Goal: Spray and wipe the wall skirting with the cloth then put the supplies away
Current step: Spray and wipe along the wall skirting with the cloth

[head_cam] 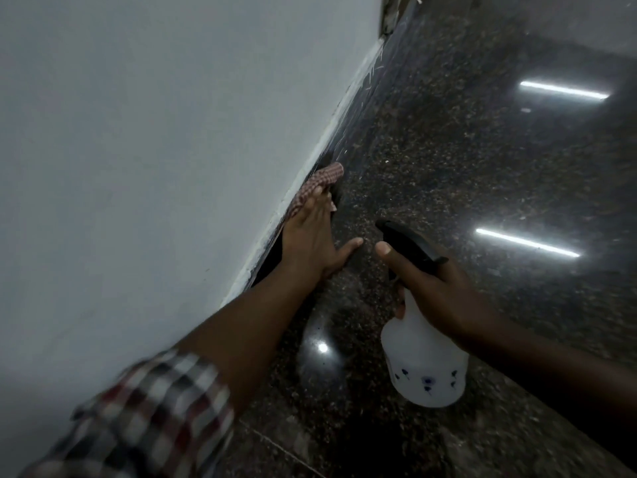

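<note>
Left hand: the left hand [312,236] lies flat with fingers together and thumb spread wide, pressing a checked cloth against the skirting; it pins the cloth rather than gripping it.
Cloth: the checked cloth [319,182], red-brown and white, is bunched under the fingertips, with one end sticking out past them along the skirting.
Skirting: the dark skirting [355,108] runs along the foot of the pale wall [138,132], with a white painted edge above it; faint streaks on it farther up may be spray droplets, though the blur makes that unsure.
Right hand: the right hand [437,294] is wrapped around the neck of a spray bottle, thumb laid along the black head.
Spray bottle: the spray bottle [424,360] has a translucent white body with small blue marks and a black trigger head, and is held above the floor, well apart from the wall.
Floor: the dark speckled polished floor [482,167] reflects two strip lights.
Sleeve: a plaid sleeve [144,415] covers the left forearm near the frame's lower edge.
</note>
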